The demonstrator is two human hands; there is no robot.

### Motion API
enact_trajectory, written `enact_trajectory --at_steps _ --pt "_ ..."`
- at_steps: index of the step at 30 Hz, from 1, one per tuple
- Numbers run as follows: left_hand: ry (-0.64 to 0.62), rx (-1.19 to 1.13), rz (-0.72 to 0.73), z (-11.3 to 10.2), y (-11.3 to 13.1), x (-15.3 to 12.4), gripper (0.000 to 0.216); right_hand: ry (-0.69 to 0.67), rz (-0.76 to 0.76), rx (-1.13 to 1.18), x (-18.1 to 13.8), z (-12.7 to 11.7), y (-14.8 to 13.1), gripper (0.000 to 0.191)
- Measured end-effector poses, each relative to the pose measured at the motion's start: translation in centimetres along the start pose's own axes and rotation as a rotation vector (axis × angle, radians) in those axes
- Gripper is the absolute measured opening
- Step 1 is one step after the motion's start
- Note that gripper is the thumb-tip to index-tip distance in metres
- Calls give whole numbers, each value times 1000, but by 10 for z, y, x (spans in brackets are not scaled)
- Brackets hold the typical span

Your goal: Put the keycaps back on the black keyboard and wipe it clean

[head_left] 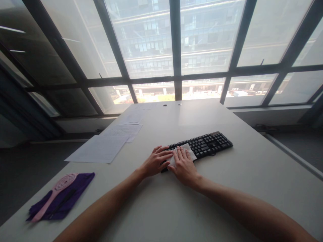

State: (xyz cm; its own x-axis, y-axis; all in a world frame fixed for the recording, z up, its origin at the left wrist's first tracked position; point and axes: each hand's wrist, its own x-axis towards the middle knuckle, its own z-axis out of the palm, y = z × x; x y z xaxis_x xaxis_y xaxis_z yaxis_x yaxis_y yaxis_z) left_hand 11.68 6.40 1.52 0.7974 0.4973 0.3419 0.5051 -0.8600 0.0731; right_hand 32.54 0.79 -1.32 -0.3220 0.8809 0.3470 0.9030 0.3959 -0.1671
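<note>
A black keyboard lies at a slant on the white table, its right end farther from me. My right hand rests flat on a white tissue, fingers stretched out, pressing it onto the keys of the left half. Part of the tissue is hidden under the palm and fingers. On the keyboard's left end lies my left hand, fingers spread and touching or just over the keys and the tissue's left edge. Nothing shows in its grasp.
Printed paper sheets lie along the table's left edge. Nearer me, a pink hairbrush and a thin dark item sit on a folded purple cloth. Large windows stand beyond the white table.
</note>
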Motion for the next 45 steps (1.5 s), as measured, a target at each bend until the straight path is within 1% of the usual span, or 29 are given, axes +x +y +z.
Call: enact_trajectory --at_steps 3,6,9,13,16,20,25,29,34,37,39,43,45 --pt "12 17 -5 1 1 0 41 2 -1 1 -1 -1 0 78" --pt "29 39 -12 2 2 1 40 2 -37 8 -1 -3 0 78" --pt "67 66 -35 2 3 1 40 7 -49 18 4 -7 0 77" --pt "145 104 -119 2 1 1 39 43 -35 24 14 -10 -1 77" --pt "156 110 -170 3 -2 1 38 21 -44 38 16 -8 -1 77" --pt "120 61 -141 7 -6 0 42 -12 -56 55 14 -6 -1 77" --pt "28 -25 -78 7 -8 1 51 -12 -50 62 14 -6 -1 78" --pt "-34 -59 -88 1 -4 1 55 -10 -56 66 15 -7 -2 80" --pt "-63 -83 -147 -3 1 0 56 -20 -67 71 14 -8 0 82" --pt "-116 -83 -133 -9 2 0 60 -36 -83 75 14 -11 2 84" --pt "-142 -77 -110 -12 4 -1 69 -45 -91 86 14 -13 3 83" --pt "-166 -48 -84 -13 11 0 99 -57 -89 120 16 -16 6 76" --pt "-165 -22 -105 -10 15 0 103 -57 -88 123 17 -16 6 75"
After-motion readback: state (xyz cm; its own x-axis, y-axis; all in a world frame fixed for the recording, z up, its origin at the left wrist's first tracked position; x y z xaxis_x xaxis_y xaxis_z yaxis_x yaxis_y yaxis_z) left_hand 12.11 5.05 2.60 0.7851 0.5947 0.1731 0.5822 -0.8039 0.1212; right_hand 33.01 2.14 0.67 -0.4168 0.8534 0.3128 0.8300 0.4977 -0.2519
